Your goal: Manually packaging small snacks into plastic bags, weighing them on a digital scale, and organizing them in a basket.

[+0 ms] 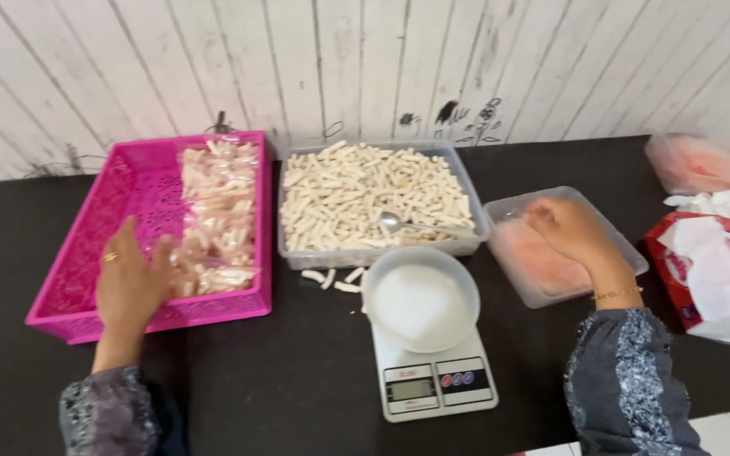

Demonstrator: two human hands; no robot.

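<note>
My left hand (pixel 131 283) lies flat with fingers apart inside a pink plastic basket (pixel 73 253), touching a row of filled clear bags (pixel 217 215) of pale snack sticks. My right hand (pixel 574 230) reaches into a clear container (pixel 618 241) holding pinkish plastic bags; whether it grips one I cannot tell. Between them sits a clear tub (pixel 466 181) heaped with pale stick snacks (pixel 356 198), a metal spoon (pixel 403 225) lying on top. In front of it a white bowl (pixel 421 297) rests on a small white digital kitchen scale (pixel 437 384).
A few loose sticks (pixel 331 277) lie on the black table (pixel 297 371) by the tub. A stack of pink bags (pixel 694 162) sits at the far right, with a red and white plastic bag (pixel 716 274) below it. A white plank wall (pixel 365 59) runs behind.
</note>
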